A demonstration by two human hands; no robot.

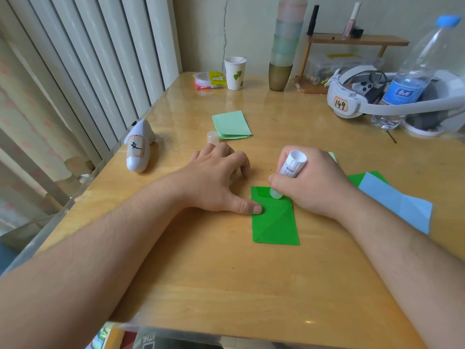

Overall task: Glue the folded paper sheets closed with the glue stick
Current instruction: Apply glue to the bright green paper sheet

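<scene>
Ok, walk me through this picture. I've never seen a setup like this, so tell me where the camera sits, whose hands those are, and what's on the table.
There is no machine here. A person wears a camera on the head, so this single view looks forward and down at their own two hands. The right hand grips a white glue stick, tip down on a dark green folded paper. The left hand's thumb presses that paper's left edge. On the wooden table also lie the glue stick's cap, a pale green paper stack, a light blue sheet, a paper cup, a water bottle and a white headset.
</scene>
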